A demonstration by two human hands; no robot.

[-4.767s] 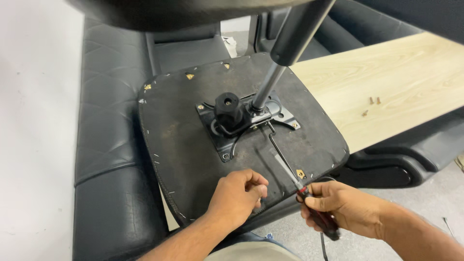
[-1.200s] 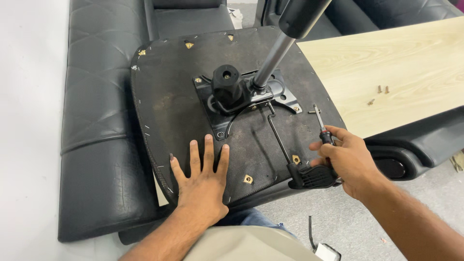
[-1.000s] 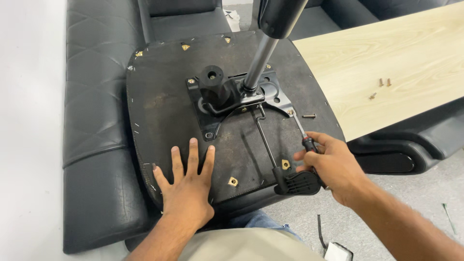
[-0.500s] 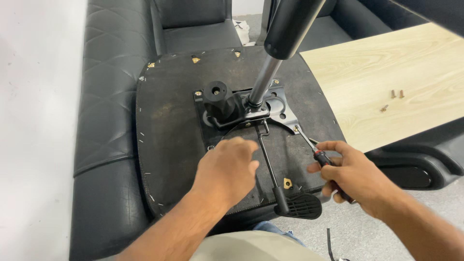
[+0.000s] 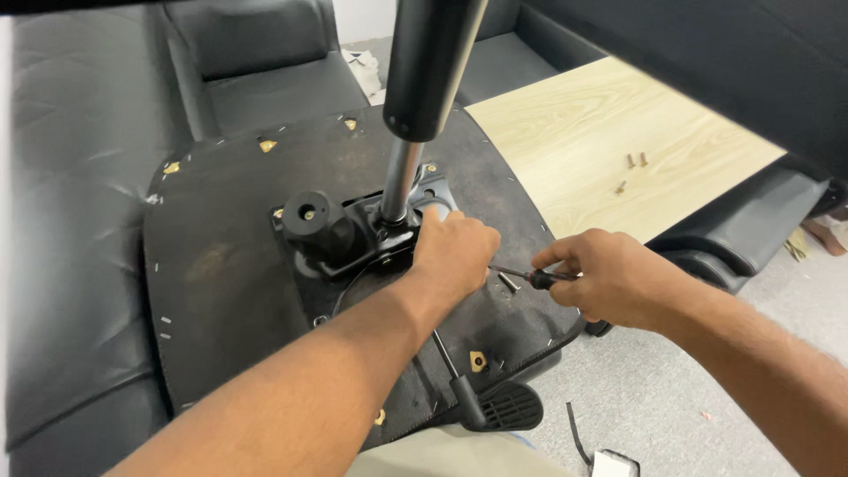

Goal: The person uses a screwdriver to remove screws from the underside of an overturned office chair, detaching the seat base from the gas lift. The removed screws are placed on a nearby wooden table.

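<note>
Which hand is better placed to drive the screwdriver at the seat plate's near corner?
Right, probably. The right hand grips the screwdriver, tip aimed at the mounting plate corner. The left hand rests on that corner, holding no tool.

Both forearms come in bare from the bottom edge, no sleeves showing anywhere along them, no watch, no bracelet at either wrist. The left hand [image 5: 455, 256] is bare too, no glove, no ring that can be made out, knuckles facing the camera. The right hand [image 5: 609, 278] is the same: ungloved, fingers plain, nails short where they show. Down at the bottom edge, a strip of light beige cloth, a worn garment [image 5: 424, 455], though which garment cannot be told. Beside it, a thin sliver of blue denim [image 5: 523, 436].
</note>
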